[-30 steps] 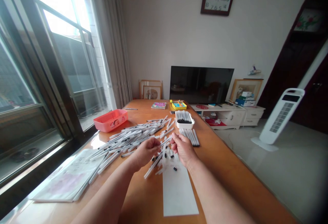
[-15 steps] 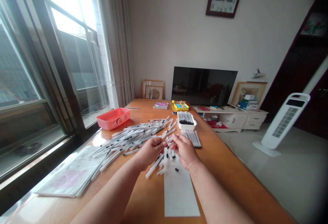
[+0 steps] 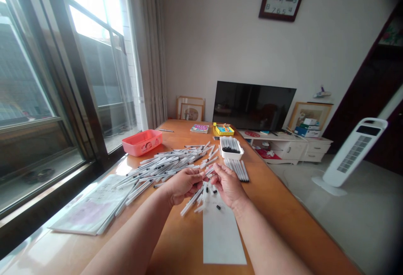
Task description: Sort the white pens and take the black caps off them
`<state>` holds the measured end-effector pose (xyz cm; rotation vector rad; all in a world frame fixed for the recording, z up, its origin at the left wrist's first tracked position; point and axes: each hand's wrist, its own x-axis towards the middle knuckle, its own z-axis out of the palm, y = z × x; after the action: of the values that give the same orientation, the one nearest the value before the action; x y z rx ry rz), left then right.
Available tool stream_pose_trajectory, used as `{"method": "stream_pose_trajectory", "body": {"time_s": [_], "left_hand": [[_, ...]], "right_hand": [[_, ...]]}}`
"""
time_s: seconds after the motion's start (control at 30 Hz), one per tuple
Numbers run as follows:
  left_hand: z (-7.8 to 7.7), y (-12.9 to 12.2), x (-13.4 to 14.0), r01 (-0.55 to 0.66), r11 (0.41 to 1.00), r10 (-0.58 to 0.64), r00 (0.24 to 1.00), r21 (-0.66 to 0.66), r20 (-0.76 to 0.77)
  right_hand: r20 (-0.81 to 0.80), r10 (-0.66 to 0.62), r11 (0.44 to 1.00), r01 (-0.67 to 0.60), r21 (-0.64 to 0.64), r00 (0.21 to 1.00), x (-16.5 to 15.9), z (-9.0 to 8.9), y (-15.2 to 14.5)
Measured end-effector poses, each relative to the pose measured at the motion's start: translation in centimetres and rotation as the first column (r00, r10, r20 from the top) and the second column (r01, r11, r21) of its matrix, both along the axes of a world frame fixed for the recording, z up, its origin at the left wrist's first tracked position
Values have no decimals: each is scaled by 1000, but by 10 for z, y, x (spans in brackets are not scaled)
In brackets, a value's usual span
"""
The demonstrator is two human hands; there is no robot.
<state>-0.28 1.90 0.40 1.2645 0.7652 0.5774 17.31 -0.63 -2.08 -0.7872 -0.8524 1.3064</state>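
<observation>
My left hand (image 3: 186, 184) and my right hand (image 3: 230, 185) meet, fingertips close together, over the top of a white paper strip (image 3: 224, 239). My right fingers pinch a pale pen barrel (image 3: 210, 170) that slants up from them. Closed as well, my left fingertips press at its near end; what they grip there is hidden. Small black pen caps (image 3: 218, 207) and several clear pen parts (image 3: 192, 201) lie below my hands. A loose pile of white pens (image 3: 171, 162) spreads to the left. Beyond my right hand is a neat row of pens (image 3: 238, 170).
A white box (image 3: 233, 156) of upright-leaning pens stands behind the row. At the left are a pink bin (image 3: 141, 144) and a stack of papers (image 3: 85, 212). Farther back lie a magazine (image 3: 199, 128) and a yellow box (image 3: 224, 131). The table's right edge runs near my right arm.
The view has shifted slightly, so the scene sits a little to the right. My left hand has turned a little, its curled fingers showing more below. Both hands stay together at the pen barrel.
</observation>
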Motion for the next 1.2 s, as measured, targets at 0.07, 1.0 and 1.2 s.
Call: {"method": "stream_pose_trajectory", "body": {"time_s": [0.07,1.0,1.2], "left_hand": [[-2,2,-1,21,999,-20,1000,-34,21],[-2,-9,20,-146,905,204,973,399,-107],[2,-9,11,-50,997,53,998,50,-46]], "right_hand": [[16,1,1000,-1,1,1000,0,-1,0],[59,-106,994,106,18,993,6,-4,5],[36,-42,998,41,38,998,3,-1,0]]}}
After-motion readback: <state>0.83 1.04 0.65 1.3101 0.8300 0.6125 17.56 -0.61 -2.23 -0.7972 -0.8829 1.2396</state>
